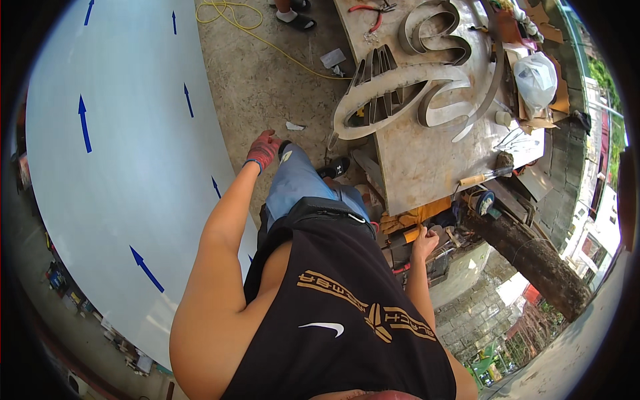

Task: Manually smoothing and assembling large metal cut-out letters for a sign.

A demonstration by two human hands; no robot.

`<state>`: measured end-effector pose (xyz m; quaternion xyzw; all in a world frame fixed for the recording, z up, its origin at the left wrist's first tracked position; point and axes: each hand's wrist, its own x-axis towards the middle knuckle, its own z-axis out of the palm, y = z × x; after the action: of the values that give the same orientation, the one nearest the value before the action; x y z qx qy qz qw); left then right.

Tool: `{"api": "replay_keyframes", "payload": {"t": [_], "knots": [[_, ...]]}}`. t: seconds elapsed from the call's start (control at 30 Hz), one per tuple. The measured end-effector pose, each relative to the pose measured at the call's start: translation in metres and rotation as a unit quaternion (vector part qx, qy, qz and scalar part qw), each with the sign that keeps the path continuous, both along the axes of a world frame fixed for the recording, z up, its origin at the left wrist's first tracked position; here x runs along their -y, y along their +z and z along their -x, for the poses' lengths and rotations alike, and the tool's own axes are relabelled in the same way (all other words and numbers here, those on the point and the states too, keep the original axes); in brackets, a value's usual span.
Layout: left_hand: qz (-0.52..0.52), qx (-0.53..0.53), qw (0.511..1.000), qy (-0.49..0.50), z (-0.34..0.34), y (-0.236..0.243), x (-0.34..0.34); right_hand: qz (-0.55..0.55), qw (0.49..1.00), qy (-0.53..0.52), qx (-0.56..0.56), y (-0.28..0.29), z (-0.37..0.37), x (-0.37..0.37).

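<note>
My left hand (263, 151), in a red glove, hangs beside my left knee with its fingers curled; whether it holds anything is hidden. My right hand (425, 243), bare, is at a cluttered lower shelf right of my waist, closed on an orange-handled tool (407, 236), its far part unclear. Just beyond lies orange-yellow cloth (407, 217). On the wooden worktable (413, 167) above are bent metal letter-like forms (440, 87), red-handled pliers (373, 23) and a wooden-handled tool (472, 181).
A long pale panel (120, 193) with blue arrows runs along my left. A yellow cord (280, 47) lies on the concrete floor, near another person's sandalled foot (297, 20). A plastic bag (535, 80) sits at the table's right. A dark beam (533, 267) crosses the lower right.
</note>
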<state>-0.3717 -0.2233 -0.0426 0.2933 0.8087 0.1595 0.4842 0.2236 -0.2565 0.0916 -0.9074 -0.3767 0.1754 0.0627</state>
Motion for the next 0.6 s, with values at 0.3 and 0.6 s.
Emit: {"api": "replay_keyframes", "payload": {"t": [0.3,0.6], "knots": [[-0.026,0.010,0.996,-0.082,-0.058,-0.099,-0.125,0.173,0.978,0.077,-0.092,0.033,0.019,0.159],[-0.102,-0.035,0.943,-0.315,-0.127,-0.204,-0.231,0.290,0.951,-0.014,-0.104,-0.031,0.069,0.173]]}}
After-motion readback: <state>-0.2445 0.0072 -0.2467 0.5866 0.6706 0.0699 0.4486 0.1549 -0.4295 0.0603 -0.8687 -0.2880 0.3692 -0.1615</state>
